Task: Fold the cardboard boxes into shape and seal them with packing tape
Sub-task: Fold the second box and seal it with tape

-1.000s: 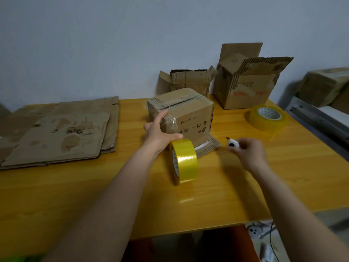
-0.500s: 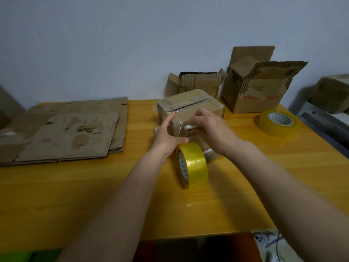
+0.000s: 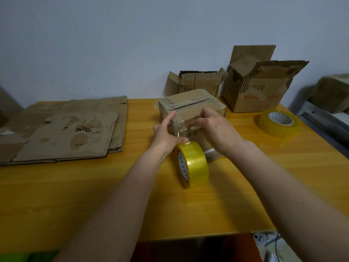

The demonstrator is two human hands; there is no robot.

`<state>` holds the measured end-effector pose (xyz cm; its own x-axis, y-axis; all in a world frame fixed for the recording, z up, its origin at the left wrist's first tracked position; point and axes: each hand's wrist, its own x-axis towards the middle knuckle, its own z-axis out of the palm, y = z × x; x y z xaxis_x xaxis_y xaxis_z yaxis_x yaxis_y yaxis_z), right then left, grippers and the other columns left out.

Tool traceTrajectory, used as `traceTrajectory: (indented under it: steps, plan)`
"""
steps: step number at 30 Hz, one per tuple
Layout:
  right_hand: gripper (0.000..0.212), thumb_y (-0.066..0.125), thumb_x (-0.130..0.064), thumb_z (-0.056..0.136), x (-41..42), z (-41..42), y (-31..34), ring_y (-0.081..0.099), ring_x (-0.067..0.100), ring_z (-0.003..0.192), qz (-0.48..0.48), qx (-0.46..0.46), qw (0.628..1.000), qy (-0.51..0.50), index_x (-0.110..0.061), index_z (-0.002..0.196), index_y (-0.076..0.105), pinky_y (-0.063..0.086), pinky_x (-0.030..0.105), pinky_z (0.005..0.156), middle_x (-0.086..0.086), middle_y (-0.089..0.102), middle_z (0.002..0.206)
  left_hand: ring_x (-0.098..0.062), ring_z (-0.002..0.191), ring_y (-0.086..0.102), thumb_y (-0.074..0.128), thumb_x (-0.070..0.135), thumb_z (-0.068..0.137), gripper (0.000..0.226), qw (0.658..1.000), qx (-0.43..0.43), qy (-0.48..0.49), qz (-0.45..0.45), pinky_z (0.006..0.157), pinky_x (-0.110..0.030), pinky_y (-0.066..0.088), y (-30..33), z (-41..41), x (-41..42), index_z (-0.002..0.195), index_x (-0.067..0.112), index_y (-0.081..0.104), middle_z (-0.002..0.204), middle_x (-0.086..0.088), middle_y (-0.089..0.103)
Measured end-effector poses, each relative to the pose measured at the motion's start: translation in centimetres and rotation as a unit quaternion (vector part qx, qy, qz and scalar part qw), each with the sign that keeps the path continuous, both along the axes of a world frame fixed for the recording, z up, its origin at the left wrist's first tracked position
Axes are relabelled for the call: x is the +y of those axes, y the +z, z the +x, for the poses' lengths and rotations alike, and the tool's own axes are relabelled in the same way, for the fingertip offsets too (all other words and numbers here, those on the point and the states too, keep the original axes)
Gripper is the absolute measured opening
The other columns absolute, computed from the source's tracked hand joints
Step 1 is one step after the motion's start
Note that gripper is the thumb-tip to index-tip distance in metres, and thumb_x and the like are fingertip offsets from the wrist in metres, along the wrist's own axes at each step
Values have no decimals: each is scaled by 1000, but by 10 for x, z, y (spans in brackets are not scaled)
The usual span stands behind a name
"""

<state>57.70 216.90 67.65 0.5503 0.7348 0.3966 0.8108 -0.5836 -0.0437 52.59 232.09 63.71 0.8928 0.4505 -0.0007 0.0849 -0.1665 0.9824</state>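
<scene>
A small closed cardboard box (image 3: 190,106) sits on the wooden table (image 3: 94,195), its top seam taped. A clear tape strip (image 3: 181,132) runs from its front face down to a yellow tape roll (image 3: 194,163) standing on edge just in front of it. My left hand (image 3: 164,135) has its index finger straight against the box's front left corner and its thumb resting on top of the roll. My right hand (image 3: 217,129) holds a small white cutter (image 3: 194,128) against the strip at the box's front face.
Flattened cardboard boxes (image 3: 66,133) lie stacked at the left. Two open boxes (image 3: 198,84) (image 3: 258,97) stand against the wall behind. A second tape roll (image 3: 279,123) lies flat at the right. Another box (image 3: 332,95) rests on a grey ledge beyond the table's right edge.
My right hand has swung left from the open table with the white cutter to the tape strip at the box's front. My left hand stays on the box corner and roll.
</scene>
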Motion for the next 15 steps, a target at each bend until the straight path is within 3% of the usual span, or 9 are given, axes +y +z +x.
traceTrajectory:
  steps: [3,5,9,12,15]
  plan:
    - [23,65,-12,87,-16,11,-4,52,17,95,41,92,994,-38,-15,110,67,44,27,74,-1,52,105,-11,109,34,83,0,65,100,1000,9,-16,0,89,-25,35,0,0,1,141,45,37,131,0,33]
    - [12,63,-13,88,-30,16,-8,51,12,87,58,192,977,-71,-22,96,64,37,21,66,-8,53,94,-10,110,32,83,1,65,100,1000,12,-25,-3,88,-26,34,-1,0,1,141,46,35,134,0,32]
    - [20,66,-7,84,-57,17,-26,56,16,82,-11,368,923,-109,-22,81,54,45,26,68,-3,58,86,-10,110,32,84,3,65,102,1000,11,-21,-1,88,-26,34,-1,1,0,142,46,33,140,-2,32]
    - [16,67,-7,83,-67,12,-43,55,15,85,-76,404,901,-134,-20,81,58,42,24,67,-2,59,91,-10,116,35,85,3,62,107,1000,3,-19,-9,92,-28,35,-4,1,0,144,43,31,143,-3,34]
    - [7,69,-17,84,-66,11,-42,57,17,90,-128,338,915,-181,-17,91,65,47,26,71,1,62,99,-19,131,36,86,1,59,115,999,4,-8,-33,102,-37,37,-6,-1,-2,146,44,25,146,-2,36]
